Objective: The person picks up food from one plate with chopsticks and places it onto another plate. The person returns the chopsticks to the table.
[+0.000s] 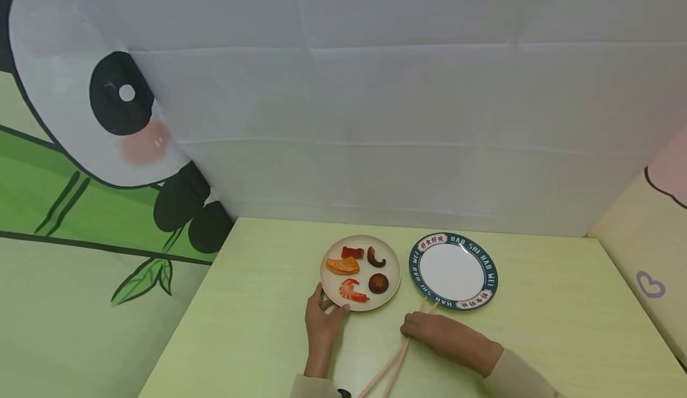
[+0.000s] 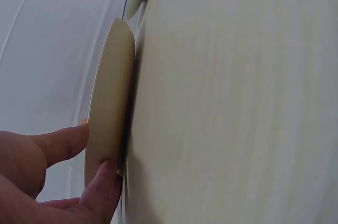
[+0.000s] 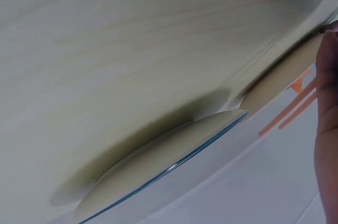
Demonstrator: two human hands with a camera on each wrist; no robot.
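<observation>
My left hand (image 1: 324, 326) holds the near left rim of a beige plate (image 1: 392, 262). The left wrist view shows the thumb at the rim and fingers against the plate's underside (image 2: 112, 86). Several food pieces lie on it: a shrimp (image 1: 352, 291), a dark round mushroom-like piece (image 1: 378, 283), an orange striped slice (image 1: 343, 266), a red piece (image 1: 352, 253) and a brown curved piece (image 1: 376, 258). Pinched in my right hand (image 1: 448, 338) is a pair of chopsticks (image 1: 396, 361), tips pointing away, just short of a white plate with a dark teal rim (image 1: 491, 272).
Both plates rest side by side on a pale yellow-green table (image 1: 257, 314). A whitish sheet (image 1: 402, 99) hangs behind its far edge. Painted walls (image 1: 64, 314) stand at left and right.
</observation>
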